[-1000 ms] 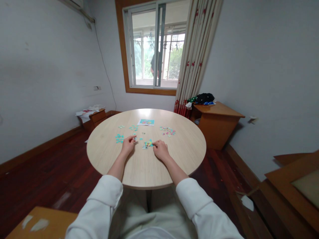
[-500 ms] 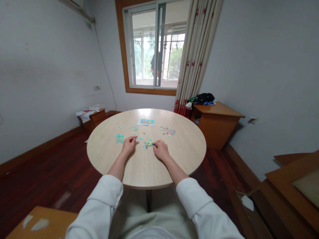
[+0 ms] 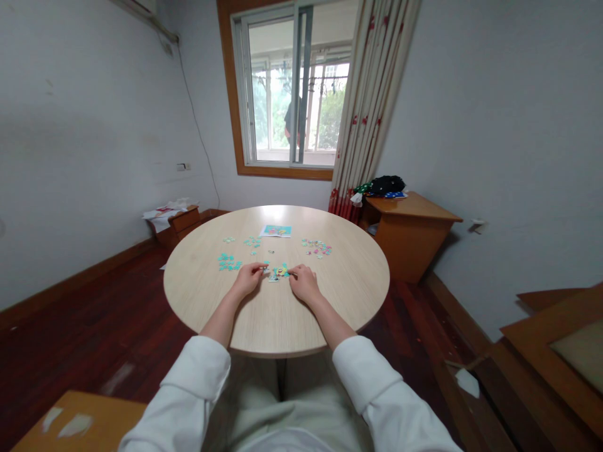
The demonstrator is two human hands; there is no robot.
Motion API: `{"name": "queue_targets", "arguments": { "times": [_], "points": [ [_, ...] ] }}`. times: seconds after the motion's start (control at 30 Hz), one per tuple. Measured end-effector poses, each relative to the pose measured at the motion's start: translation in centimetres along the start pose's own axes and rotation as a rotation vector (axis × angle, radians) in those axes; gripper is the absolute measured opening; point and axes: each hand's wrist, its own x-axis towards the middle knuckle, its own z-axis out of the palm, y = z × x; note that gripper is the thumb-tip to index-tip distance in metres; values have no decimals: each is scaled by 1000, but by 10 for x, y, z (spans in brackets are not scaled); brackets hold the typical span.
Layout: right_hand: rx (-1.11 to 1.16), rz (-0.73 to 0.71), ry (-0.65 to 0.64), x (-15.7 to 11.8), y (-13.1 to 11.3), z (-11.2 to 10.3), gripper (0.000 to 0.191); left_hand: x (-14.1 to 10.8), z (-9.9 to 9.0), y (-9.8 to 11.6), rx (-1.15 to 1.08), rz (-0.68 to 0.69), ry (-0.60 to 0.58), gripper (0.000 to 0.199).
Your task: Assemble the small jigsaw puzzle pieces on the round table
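Your small joined cluster of teal-and-yellow puzzle pieces (image 3: 279, 272) lies flat at the frame's centre, between your hands

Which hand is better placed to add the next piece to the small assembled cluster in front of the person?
Probably the left hand: its fingers pinch a small piece at the assembled cluster's left edge. The right hand rests at its right edge.

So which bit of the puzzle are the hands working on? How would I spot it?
Find the round wooden table. The left hand and right hand flank a small joined puzzle cluster. Only it shows yellow; the loose pieces left are plain turquoise.
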Motion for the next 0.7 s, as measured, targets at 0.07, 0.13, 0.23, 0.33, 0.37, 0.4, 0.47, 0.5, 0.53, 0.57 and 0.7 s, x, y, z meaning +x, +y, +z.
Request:
{"name": "queue_targets", "arguments": {
  "times": [0.07,0.13,0.23,0.33,0.37,0.4,0.47,0.5,0.53,0.57,0.7],
  "points": [
    [-1,-2,0,0,0,0,29,0,-1,1,-4,2,2,28],
    [-2,-4,1,0,0,0,29,-1,-1,1,-9,3,7,28],
    [-3,-3,5,0,0,0,29,-1,-1,1,-8,5,13,28],
    [0,0,3,0,0,0,28,-1,0,1,4,3,11,28],
    [0,0,2,0,0,0,28,-1,0,1,6,0,9,29],
    [1,0,2,0,0,0,28,0,0,1,8,-3,7,29],
    [3,2,4,-1,-1,0,28,-1,0,2,6,-7,8,29],
    [5,3,5,-1,-1,0,28,-1,0,2,6,-6,11,29],
    [6,3,6,-1,-1,0,28,-1,-1,3,6,-1,13,31],
    [7,3,7,-1,-1,0,28,-2,-1,4,9,5,14,33],
    [0,3,5,-1,0,0,28,-4,-3,7,12,36,16,44]
  ]
}}
